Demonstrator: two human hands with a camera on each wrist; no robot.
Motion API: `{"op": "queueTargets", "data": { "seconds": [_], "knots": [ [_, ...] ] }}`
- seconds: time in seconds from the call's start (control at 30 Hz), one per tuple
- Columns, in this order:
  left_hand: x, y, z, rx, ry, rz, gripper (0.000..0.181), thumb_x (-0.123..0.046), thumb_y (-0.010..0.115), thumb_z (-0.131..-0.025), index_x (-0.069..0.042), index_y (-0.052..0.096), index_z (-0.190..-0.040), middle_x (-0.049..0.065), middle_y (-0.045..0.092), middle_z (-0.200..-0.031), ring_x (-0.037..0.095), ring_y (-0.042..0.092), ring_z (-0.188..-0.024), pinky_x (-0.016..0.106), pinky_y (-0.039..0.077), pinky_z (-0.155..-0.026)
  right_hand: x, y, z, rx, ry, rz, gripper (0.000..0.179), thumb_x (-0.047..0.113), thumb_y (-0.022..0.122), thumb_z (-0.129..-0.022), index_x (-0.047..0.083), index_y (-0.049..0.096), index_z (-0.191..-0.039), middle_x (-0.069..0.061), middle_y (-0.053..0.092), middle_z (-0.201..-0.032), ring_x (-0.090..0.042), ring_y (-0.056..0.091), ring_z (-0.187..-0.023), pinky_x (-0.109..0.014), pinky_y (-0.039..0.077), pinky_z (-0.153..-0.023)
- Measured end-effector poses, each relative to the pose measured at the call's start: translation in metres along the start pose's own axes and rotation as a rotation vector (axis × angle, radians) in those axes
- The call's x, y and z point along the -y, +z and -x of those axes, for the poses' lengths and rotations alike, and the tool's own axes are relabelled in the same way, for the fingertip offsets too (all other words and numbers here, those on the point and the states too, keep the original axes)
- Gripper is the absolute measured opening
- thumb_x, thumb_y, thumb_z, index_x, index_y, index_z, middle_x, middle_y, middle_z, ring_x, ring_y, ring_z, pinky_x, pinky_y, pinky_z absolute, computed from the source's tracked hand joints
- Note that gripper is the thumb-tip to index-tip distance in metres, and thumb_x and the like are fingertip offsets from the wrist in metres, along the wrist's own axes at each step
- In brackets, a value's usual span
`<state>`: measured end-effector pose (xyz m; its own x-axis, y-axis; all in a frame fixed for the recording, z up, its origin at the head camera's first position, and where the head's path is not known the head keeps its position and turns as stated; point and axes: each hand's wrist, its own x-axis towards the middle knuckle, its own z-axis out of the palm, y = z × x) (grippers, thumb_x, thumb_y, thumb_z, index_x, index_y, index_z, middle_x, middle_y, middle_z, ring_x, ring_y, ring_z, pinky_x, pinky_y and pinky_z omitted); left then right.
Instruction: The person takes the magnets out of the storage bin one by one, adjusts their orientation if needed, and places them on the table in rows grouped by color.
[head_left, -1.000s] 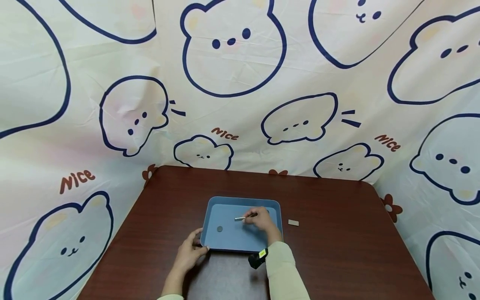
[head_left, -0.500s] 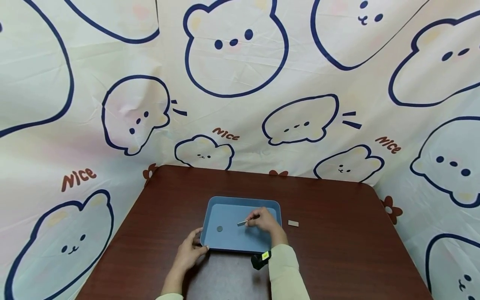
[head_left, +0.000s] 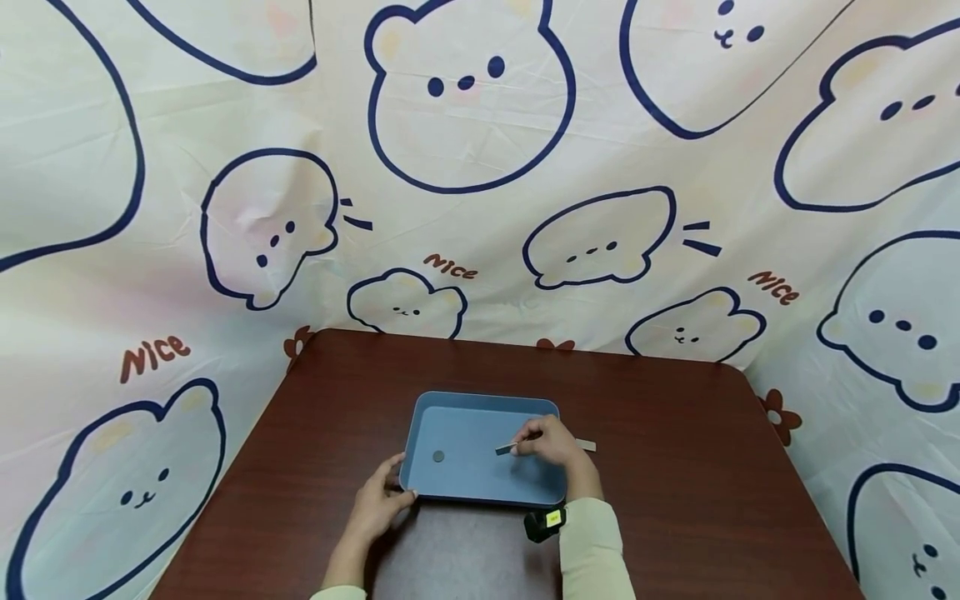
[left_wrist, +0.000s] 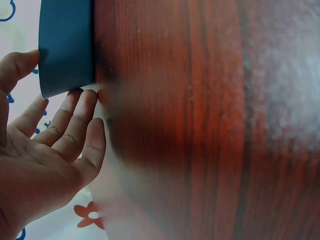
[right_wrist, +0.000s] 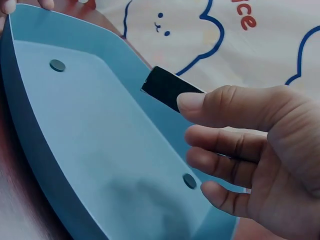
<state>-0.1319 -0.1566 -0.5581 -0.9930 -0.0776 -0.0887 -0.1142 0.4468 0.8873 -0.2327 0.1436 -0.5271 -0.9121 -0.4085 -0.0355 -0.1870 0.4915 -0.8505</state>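
Observation:
A shallow blue tray (head_left: 457, 483) lies on the table. My left hand (head_left: 377, 502) holds its near left corner, the thumb and fingers (left_wrist: 81, 120) on different sides of the corner. Over the tray's right half, my right hand (head_left: 553, 442) pinches a thin flat rectangular strip (right_wrist: 164, 87), dark on the side facing the right wrist camera, between thumb and index finger. The other fingers are loosely bent. One small dark round disc (right_wrist: 57, 65) lies toward the tray's left end. A second disc (right_wrist: 189, 181) sits at the right end, hidden by the right hand in the head view.
A small pale rectangular piece (head_left: 588, 446) lies on the dark wooden table (head_left: 675, 483) just right of the tray, partly covered by my right hand. Cloth printed with cartoon bears (head_left: 470, 108) hangs behind and on both sides. A black wrist camera (head_left: 543, 525) is on the right wrist.
My right hand has moved right and slightly nearer with the strip, whose darker face now shows in the head view. It now overlaps the pale piece. The left hand and tray stay in place.

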Motion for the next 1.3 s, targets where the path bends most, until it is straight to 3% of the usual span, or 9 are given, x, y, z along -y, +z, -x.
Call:
{"op": "queueTargets", "data": {
  "seconds": [0.43, 0.6, 0.9, 1.3],
  "knots": [
    [-0.002, 0.0, -0.002, 0.009, 0.001, -0.056, 0.062, -0.009, 0.071, -0.079, -0.003, 0.045, -0.135, 0.019, 0.058, -0.102, 0.021, 0.059, -0.075, 0.033, 0.044, -0.056, -0.008, -0.016, 0.02, -0.071, 0.086, -0.077, 0.004, 0.007, 0.075, -0.075, 0.005, 0.072, -0.078, -0.001, 0.061, -0.079, -0.019, 0.051, -0.069, -0.034, 0.042, -0.061],
    [-0.003, -0.003, -0.003, 0.012, 0.011, -0.083, 0.063, -0.009, 0.072, -0.078, -0.004, 0.045, -0.135, 0.019, 0.058, -0.101, 0.016, 0.055, -0.067, 0.033, 0.043, -0.054, -0.011, -0.022, 0.025, -0.093, 0.098, -0.11, 0.003, 0.004, 0.073, -0.077, 0.006, 0.072, -0.076, -0.003, 0.062, -0.082, -0.021, 0.052, -0.073, -0.039, 0.046, -0.062],
    [-0.002, -0.002, -0.003, 0.009, 0.012, -0.1, 0.064, -0.011, 0.073, -0.078, -0.004, 0.046, -0.135, 0.018, 0.058, -0.101, 0.015, 0.054, -0.068, 0.033, 0.043, -0.055, -0.018, -0.031, 0.036, -0.122, 0.128, -0.139, 0.003, 0.005, 0.073, -0.078, 0.003, 0.071, -0.08, -0.004, 0.063, -0.078, -0.02, 0.055, -0.073, -0.048, 0.047, -0.071],
    [-0.002, -0.002, -0.002, 0.012, 0.015, -0.092, 0.063, -0.009, 0.072, -0.078, -0.004, 0.045, -0.135, 0.016, 0.056, -0.099, 0.017, 0.05, -0.066, 0.034, 0.041, -0.055, -0.025, -0.046, 0.051, -0.222, 0.22, -0.146, 0.004, 0.006, 0.074, -0.077, 0.005, 0.072, -0.08, -0.007, 0.062, -0.081, -0.022, 0.053, -0.075, -0.045, 0.046, -0.071]
  ]
}}
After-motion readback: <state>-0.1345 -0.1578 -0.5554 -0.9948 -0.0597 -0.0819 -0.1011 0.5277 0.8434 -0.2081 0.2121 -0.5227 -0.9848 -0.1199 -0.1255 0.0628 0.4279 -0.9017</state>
